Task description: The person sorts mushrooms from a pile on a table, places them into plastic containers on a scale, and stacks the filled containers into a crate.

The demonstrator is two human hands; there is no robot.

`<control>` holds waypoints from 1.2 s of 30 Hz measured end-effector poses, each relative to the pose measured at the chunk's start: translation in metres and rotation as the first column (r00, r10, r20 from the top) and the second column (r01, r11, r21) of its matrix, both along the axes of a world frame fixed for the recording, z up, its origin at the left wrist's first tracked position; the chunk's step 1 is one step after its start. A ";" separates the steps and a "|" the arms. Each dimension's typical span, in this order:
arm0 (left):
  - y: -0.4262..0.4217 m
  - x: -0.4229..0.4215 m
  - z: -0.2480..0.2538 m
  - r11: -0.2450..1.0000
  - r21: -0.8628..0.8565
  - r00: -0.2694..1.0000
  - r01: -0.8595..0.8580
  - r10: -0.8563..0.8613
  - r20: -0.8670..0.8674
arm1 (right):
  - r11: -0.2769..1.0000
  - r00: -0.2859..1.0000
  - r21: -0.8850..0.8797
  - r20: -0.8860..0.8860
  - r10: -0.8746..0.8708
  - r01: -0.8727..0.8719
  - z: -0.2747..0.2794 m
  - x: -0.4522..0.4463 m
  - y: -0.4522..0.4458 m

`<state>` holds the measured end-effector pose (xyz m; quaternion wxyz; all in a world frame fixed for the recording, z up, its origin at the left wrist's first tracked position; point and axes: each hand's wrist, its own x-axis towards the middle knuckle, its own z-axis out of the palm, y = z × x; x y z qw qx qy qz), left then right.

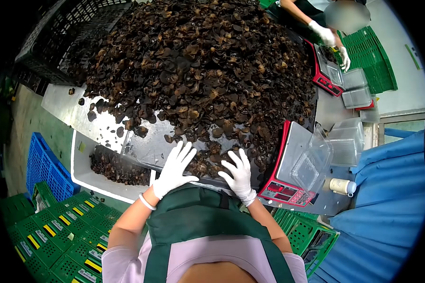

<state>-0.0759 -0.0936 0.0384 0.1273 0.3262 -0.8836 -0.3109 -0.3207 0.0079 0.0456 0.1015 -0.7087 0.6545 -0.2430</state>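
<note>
In the head view, the left hand [175, 170], in a white glove, is open with its fingers spread over the near edge of the table [148, 144], holding nothing. The right hand [238, 175], also gloved in white, is open and spread at the same edge, likewise without a grip. Both point toward a wide heap of dark mushrooms [193, 70] that covers most of the table and reaches its right side. A few loose pieces lie between the two hands; whether any fingertip touches them cannot be told. Just beside the right hand, near the table's near right corner, stands a red scale [285, 189] with a clear plastic box [310, 170] on it. Stacked clear containers [345, 141] and a pale bottle [341, 186] are farther right. By the near left part of the table, a white bin [86, 170] holds more mushrooms. A black crate [45, 49] sits at the far left. Toward the far right, a co-worker's gloved hands [322, 33] are near a second red scale [327, 84].
</note>
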 end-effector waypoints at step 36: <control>0.021 0.028 -0.013 0.975 -0.115 0.979 -0.189 0.178 -0.097 | 0.928 0.684 0.340 0.643 -0.345 0.149 -0.022 -0.009 -0.066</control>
